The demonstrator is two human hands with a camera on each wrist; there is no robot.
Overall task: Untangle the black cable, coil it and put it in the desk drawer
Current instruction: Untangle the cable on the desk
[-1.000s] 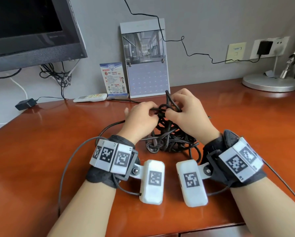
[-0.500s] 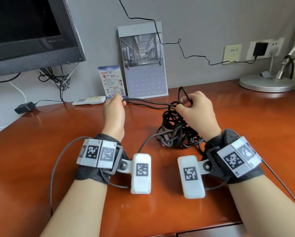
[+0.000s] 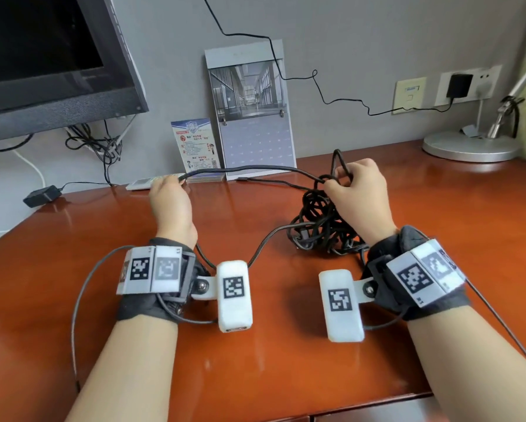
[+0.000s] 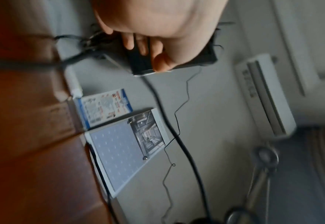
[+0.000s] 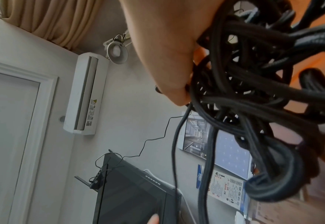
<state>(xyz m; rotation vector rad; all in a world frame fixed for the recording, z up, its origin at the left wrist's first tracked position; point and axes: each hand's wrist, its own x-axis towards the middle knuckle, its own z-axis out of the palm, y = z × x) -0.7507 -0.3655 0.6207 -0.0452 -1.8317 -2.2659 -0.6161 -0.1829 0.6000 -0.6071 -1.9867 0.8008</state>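
Black cable [image 3: 322, 226]: a tangled heap on the red-brown surface [image 3: 255, 367], right of centre; one strand is drawn out leftward above the surface from the top of the heap to the left hand; a second strand runs from the heap's base toward the near edge.
Left hand [image 3: 170, 205]: raised at the far left of the work area, its grip closed round the drawn-out strand, which leaves the fist toward the right. In the left wrist view [image 4: 158, 30] the fingers curl round a dark strand; the picture is blurred.
Right hand [image 3: 359, 196]: at the top of the heap, its grip pinched on a loop that stands up above the knuckles. In the right wrist view [image 5: 167, 53] the tangle [image 5: 253, 98] presses against the palm.
Desk drawer: only a strip of front shows under the near edge; whether it is open cannot be told.
Calendar [image 3: 252, 117]: leaning on the wall behind the hands.
Leaflet card [image 3: 196, 147]: just left of the calendar.
Monitor [image 3: 48, 62]: far left.
Lamp base [image 3: 468, 146]: far right corner.
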